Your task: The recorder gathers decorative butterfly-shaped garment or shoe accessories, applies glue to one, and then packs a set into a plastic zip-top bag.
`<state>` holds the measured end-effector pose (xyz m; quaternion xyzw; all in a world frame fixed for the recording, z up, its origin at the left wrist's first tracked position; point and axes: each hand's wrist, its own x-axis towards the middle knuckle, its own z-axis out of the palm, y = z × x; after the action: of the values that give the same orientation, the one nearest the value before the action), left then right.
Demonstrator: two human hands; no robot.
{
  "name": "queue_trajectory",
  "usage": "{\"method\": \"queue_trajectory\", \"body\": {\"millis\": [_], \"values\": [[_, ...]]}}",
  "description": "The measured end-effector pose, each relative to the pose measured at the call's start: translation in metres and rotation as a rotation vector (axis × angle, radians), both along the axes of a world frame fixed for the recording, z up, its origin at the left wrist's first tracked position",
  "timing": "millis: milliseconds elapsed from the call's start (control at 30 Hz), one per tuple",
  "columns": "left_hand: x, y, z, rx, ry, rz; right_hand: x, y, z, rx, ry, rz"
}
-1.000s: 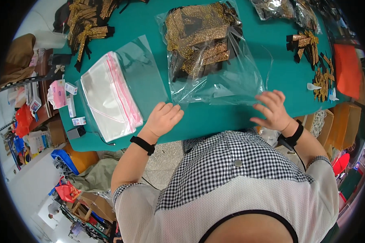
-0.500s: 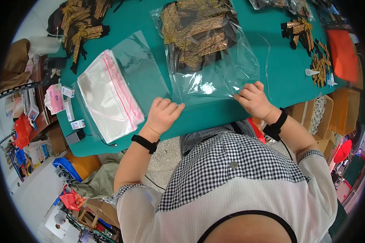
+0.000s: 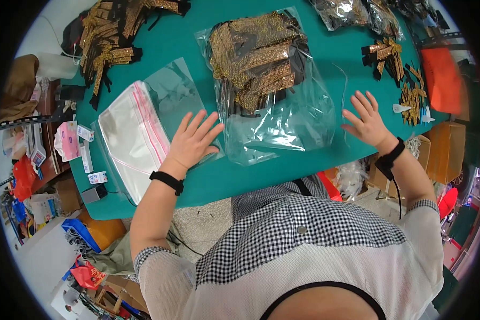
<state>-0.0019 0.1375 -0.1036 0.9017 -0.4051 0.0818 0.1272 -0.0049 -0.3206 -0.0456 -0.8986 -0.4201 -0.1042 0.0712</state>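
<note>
A clear plastic bag (image 3: 293,125) lies flat on the green table in front of me. Inside its far part is a bundle of black and gold sequined pieces (image 3: 256,58). My left hand (image 3: 193,140), fingers spread, hovers by the bag's left side, over the edge of a loose clear plastic sheet or bag (image 3: 178,85). Beyond the bag's right side is my right hand (image 3: 366,120), also spread and holding nothing. A thin clear strip (image 3: 345,88) lies beside its fingertips. Left of my left hand rests a stack of clear bags with pink strips (image 3: 130,130).
More black and gold pieces (image 3: 104,48) pile up at the far left, with others (image 3: 389,56) at the right. Filled bags (image 3: 346,13) lie at the far right. Small boxes (image 3: 97,177) and a tissue pack (image 3: 68,140) line the left edge. Cardboard boxes (image 3: 447,152) stand right of the table.
Both hands have let go of the bag's near edge and opened. The left has shifted slightly left, the right further right. The bag's near end now lies loose on the table.
</note>
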Motion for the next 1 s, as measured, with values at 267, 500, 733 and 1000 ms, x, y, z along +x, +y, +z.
{"method": "queue_trajectory", "body": {"millis": [267,500,733,1000], "values": [[0.038,-0.042,0.002,0.129,-0.129,-0.263,0.069,0.058,-0.002,-0.309,-0.232,0.404],[0.030,-0.031,0.000,-0.008,0.167,-0.408,0.084,0.043,0.004,-0.110,0.279,0.612],[0.036,-0.032,0.014,-0.414,0.729,-0.141,0.090,0.044,-0.003,0.546,1.118,-0.085],[0.066,-0.047,-0.001,-1.234,1.418,0.343,0.115,0.062,-0.034,1.459,1.533,-0.583]]}}
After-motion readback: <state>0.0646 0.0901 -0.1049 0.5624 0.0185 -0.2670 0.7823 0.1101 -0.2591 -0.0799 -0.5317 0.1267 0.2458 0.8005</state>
